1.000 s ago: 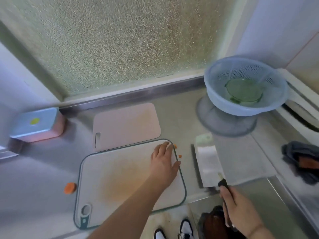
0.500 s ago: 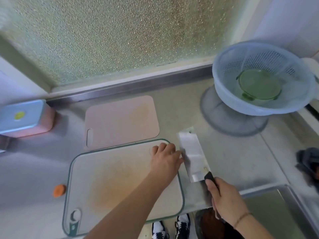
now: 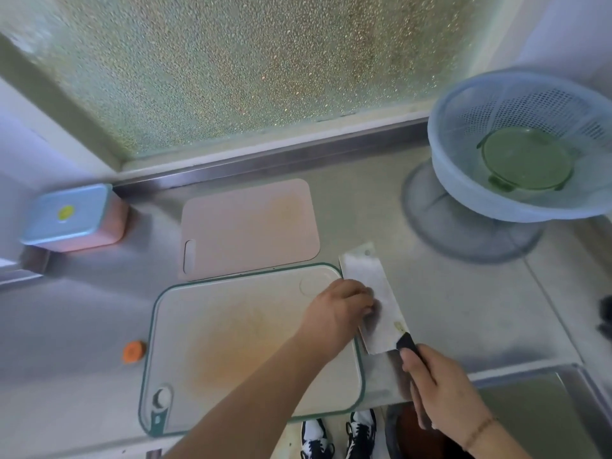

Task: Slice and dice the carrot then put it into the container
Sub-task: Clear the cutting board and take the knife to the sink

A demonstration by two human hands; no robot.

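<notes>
- Head view: the right hand (image 3: pixel 443 389) has its fingers (image 3: pixel 418 379) curled round the black handle of a cleaver (image 3: pixel 374 303), whose broad blade lies flat along the right edge of the white cutting board (image 3: pixel 231 342), tip pointing away from the person.
- The left hand (image 3: pixel 337 313) reaches across the white cutting board with its fingers bent and their tips against the flat of the blade; whether they pinch anything there is too blurred to tell.
- An orange carrot piece (image 3: pixel 133 351) lies on the steel table (image 3: pixel 463 309) just beside the left edge of the white cutting board, well apart from both hands.
- A lidded container (image 3: pixel 74 217), blue lid on a pink body, stands in the far left corner of the table.
- A pink cutting board (image 3: pixel 248 226) lies flat just beyond the white one.
- A blue colander (image 3: pixel 516 147) stands at the far right with a green lid (image 3: pixel 526 159) inside it.
- Compared with half a second ago, the left fingers, then resting on the board's corner, now lie on the blade; the cleaver sits closer against the board's edge.
- A second ago small orange bits lay beside the board's far right corner; the blade now covers that spot, and the cleaver was further right then.
- The carrot piece and container keep their places.
</notes>
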